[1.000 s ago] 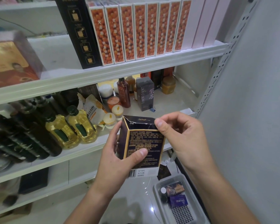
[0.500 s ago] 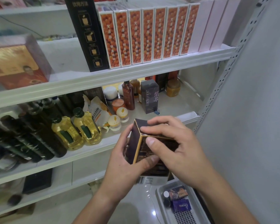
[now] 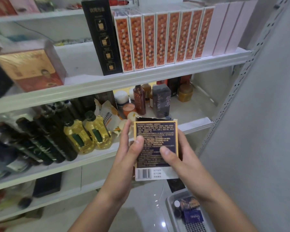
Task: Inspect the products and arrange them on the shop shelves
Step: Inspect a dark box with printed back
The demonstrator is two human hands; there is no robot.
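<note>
I'm at the inspecting step: my left hand [image 3: 122, 161] and right hand [image 3: 182, 164] both clamp the dark purple, gold-bordered cardboard box [image 3: 156, 141], its printed back toward me, just in front of the white metal middle shelf [image 3: 191, 111]. Its top edge looks torn (worth judging before shelving). Next I'd need a bare spot on that shelf, right of the 2 yellow oil bottles [image 3: 97, 133]. Below the shelf, a grey plastic tray [image 3: 169, 201] sits on a glossy pale floor [image 3: 141, 206].

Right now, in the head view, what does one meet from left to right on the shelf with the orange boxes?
Red and gold box → tall black box → row of orange boxes → pale pink boxes.
</note>
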